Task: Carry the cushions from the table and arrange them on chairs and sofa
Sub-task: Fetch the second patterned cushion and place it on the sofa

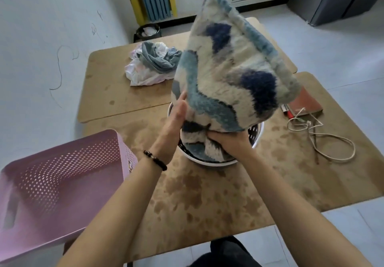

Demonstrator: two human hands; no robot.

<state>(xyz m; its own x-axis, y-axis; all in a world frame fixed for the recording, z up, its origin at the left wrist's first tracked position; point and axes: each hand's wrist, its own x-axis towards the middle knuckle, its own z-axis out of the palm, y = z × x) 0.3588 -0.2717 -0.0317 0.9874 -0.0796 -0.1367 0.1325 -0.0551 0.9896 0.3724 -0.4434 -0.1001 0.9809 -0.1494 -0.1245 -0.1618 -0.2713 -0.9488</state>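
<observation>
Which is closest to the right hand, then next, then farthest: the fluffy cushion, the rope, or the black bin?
1. The blue-and-white cushion: gripped at its bottom by the right hand itself.
2. The rope: lying on the table, off to the right.
3. The black bin: far back, beyond the table.

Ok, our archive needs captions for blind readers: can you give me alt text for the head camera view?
Two bare hands hold a fluffy blue-and-white cushion on end over a white perforated basket on a stained wooden table: the left hand presses flat against it, the right hand grips its bottom. A pink basket stands at left.
</observation>
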